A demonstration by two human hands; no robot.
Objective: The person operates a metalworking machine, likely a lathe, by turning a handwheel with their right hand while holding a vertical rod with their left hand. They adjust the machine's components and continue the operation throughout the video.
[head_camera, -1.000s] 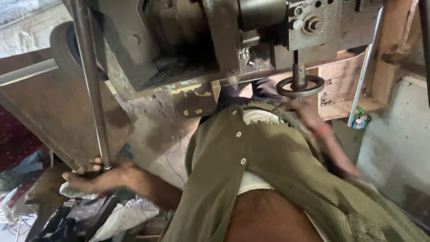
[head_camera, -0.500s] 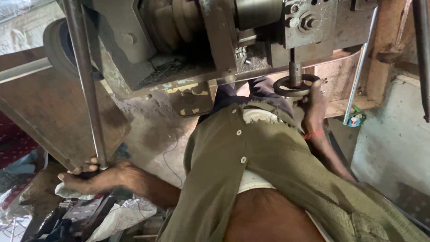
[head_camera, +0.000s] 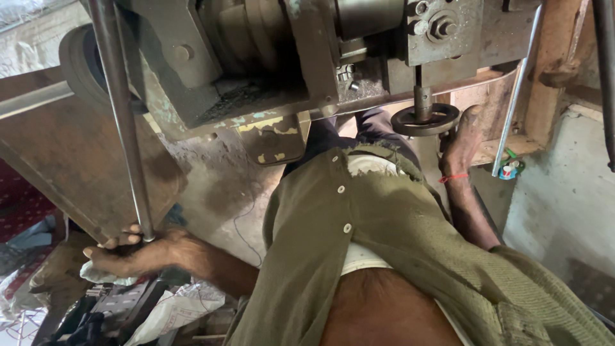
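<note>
My left hand [head_camera: 131, 251] is closed around the lower end of a long steel rod [head_camera: 122, 122] that slants up past the machine's left side. My right hand [head_camera: 462, 140] reaches up to a small dark handwheel [head_camera: 425, 119] on a short vertical spindle under the machine head, its fingers against the wheel's right rim; a red thread circles the wrist. A heavy grey-green metal machine body [head_camera: 282, 57] with pulleys and bolts fills the top of the view. My olive shirt [head_camera: 384, 243] covers the lower middle.
A large brown metal plate [head_camera: 70, 173] leans at the left behind the rod. Cloth, white sacks and dark clutter [head_camera: 134, 307] lie at the lower left. A thin metal rod [head_camera: 516, 96] and a pale wall [head_camera: 564, 205] stand at the right.
My right hand has risen from beside my body to the handwheel's rim. The left hand stays on the rod. The view has shifted slightly.
</note>
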